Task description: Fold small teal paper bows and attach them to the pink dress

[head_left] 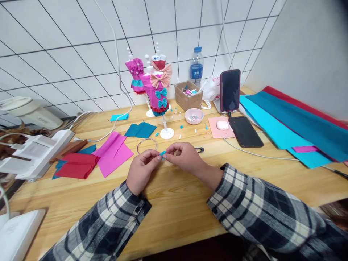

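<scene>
A small piece of turquoise paper point(162, 153) is pinched between my two hands over the middle of the table. My left hand point(143, 168) grips its left side with thumb and forefinger. My right hand point(185, 156) pinches the other side, its remaining fingers curled in. Just beyond my left hand lies a thin wire ring point(146, 145). Black scissors or a clip point(200, 149) show partly behind my right hand. Farther back stands a mini dress form point(156, 87) in magenta paper with peach and turquoise bows.
Crepe paper squares, magenta point(114, 152), red point(78, 165) and teal point(140, 129), lie left. A pink bowl point(194, 116), cardboard box point(187, 99), water bottle point(196, 67) and phones point(246, 131) stand or lie behind. Long paper sheets point(293, 119) spread right; a power strip point(38, 154) sits left.
</scene>
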Demonstrator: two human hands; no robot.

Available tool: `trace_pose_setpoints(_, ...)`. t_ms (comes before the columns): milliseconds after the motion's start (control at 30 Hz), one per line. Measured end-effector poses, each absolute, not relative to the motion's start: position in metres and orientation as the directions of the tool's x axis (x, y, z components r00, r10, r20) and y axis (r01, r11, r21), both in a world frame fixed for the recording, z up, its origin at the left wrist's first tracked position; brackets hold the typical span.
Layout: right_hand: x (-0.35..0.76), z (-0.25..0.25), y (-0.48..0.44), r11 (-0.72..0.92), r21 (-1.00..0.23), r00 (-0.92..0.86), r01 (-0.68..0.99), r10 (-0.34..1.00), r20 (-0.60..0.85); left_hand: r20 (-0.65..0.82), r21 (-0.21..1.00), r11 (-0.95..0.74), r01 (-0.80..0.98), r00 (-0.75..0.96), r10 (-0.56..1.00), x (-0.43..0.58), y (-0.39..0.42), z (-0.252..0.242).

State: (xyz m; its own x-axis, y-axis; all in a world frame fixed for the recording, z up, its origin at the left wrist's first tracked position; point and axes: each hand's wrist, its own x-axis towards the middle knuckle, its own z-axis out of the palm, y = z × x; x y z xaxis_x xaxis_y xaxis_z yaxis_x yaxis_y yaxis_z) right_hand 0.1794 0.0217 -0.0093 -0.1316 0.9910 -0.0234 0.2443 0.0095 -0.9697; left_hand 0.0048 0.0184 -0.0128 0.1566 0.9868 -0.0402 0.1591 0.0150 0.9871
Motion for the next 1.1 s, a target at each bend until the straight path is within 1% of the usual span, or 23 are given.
trace_pose_setpoints(33,0.179,-0.009,0.021,0.000,-0.973,-0.143,0.231,0.989,-0.034,-0.053,0.991,0.034,0.126,0.156,0.986,0.005,0.018,-0.014)
trace_pose_setpoints(100,0.179,-0.008,0.021,-0.005,-0.981,-0.179,0.194,0.983,-0.040,-0.108,0.994,0.109,0.001,0.165,0.980,0.006,0.017,-0.015)
trace_pose_setpoints(167,0.178,-0.007,0.021,0.012,-0.985,-0.210,0.170,0.977,-0.024,-0.178,0.968,0.208,-0.143,0.199,0.964,0.009,0.016,-0.014)
trace_pose_setpoints(233,0.178,-0.007,0.021,0.024,-0.989,-0.234,0.149,0.972,-0.012,-0.226,0.930,0.280,-0.239,0.231,0.946,0.011,0.016,-0.013)
trace_pose_setpoints(333,0.177,-0.010,0.022,0.010,-0.997,-0.248,0.083,0.969,-0.011,-0.234,0.902,0.295,-0.315,0.219,0.947,0.013,0.017,-0.011)
trace_pose_setpoints(433,0.179,-0.014,0.025,-0.025,-0.999,-0.208,0.020,0.978,-0.029,-0.240,0.889,0.297,-0.348,0.199,0.950,0.013,0.018,-0.008)
trace_pose_setpoints(567,0.185,-0.017,0.031,-0.052,-0.995,-0.077,0.080,0.995,-0.058,-0.271,0.898,0.322,-0.301,0.199,0.942,0.013,0.017,-0.007)
trace_pose_setpoints(667,0.188,-0.013,0.033,0.044,-0.986,-0.028,0.160,0.999,0.040,-0.282,0.906,0.328,-0.268,0.196,0.939,0.014,0.017,-0.008)
trace_pose_setpoints(767,0.188,-0.008,0.030,0.140,-0.967,-0.104,0.212,0.987,0.120,-0.280,0.933,0.320,-0.165,0.222,0.934,0.011,0.017,-0.011)
trace_pose_setpoints(867,0.187,-0.006,0.027,0.130,-0.950,-0.173,0.285,0.981,0.083,-0.260,0.964,0.266,0.013,0.257,0.931,0.008,0.017,-0.012)
trace_pose_setpoints(933,0.187,-0.007,0.027,0.092,-0.940,-0.152,0.329,0.987,0.043,-0.227,0.973,0.209,0.098,0.252,0.941,0.008,0.016,-0.011)
trace_pose_setpoints(1000,0.187,-0.010,0.029,0.067,-0.946,-0.150,0.319,0.988,0.019,-0.154,0.982,0.123,0.141,0.237,0.959,0.009,0.016,-0.008)
trace_pose_setpoints(1100,0.188,-0.013,0.030,0.106,-0.950,-0.196,0.292,0.979,0.049,-0.024,0.984,-0.017,0.177,0.227,0.974,0.009,0.017,-0.003)
